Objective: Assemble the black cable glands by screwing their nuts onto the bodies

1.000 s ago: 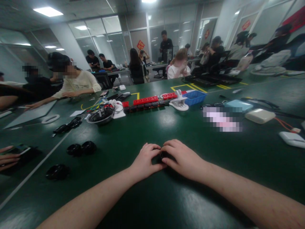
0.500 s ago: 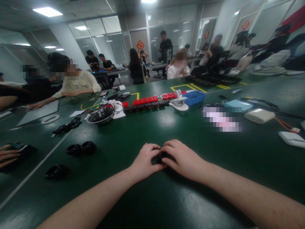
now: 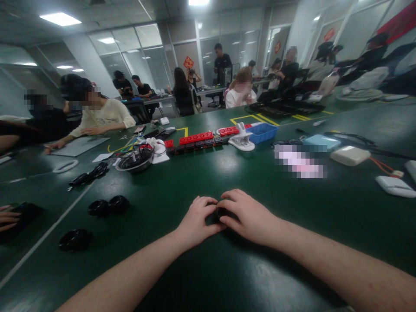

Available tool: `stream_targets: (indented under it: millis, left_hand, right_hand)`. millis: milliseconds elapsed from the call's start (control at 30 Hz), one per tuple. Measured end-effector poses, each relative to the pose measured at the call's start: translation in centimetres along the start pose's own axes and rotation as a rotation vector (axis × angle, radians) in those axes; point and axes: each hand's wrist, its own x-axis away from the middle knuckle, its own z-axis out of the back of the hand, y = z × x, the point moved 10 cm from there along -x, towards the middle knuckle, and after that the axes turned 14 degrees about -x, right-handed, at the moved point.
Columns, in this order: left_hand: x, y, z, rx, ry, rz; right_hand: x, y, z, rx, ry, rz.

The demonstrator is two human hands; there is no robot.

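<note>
My left hand and my right hand rest together on the dark green table, fingers curled and touching. Between the fingertips sits a small black object, mostly hidden, so I cannot make out what it is. Both hands are closed around it. My forearms reach in from the bottom edge.
Black round parts and another black round part lie to the left. A bowl of cables, red power strips, a white clamp and a blue basket stand farther back. White devices lie right. A person's hand is at far left.
My hands have stayed in place. The view has tilted slightly, and the person's hand at far left has drawn back toward the edge.
</note>
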Motion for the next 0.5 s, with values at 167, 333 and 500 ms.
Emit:
stream_targets:
  millis: [167,333,500]
  left_hand:
    - [0.0,0.1,0.0,-0.002,-0.001,-0.003]
    - [0.0,0.0,-0.1,-0.006,0.001,-0.002]
    - [0.1,-0.2,-0.5,-0.007,-0.018,0.014]
  right_hand:
    - [0.1,-0.4,0.0,0.007,-0.008,0.029]
    - [0.2,-0.5,-0.2,0.009,-0.007,0.064]
    - [0.2,-1.2,-0.2,-0.008,-0.034,0.100]
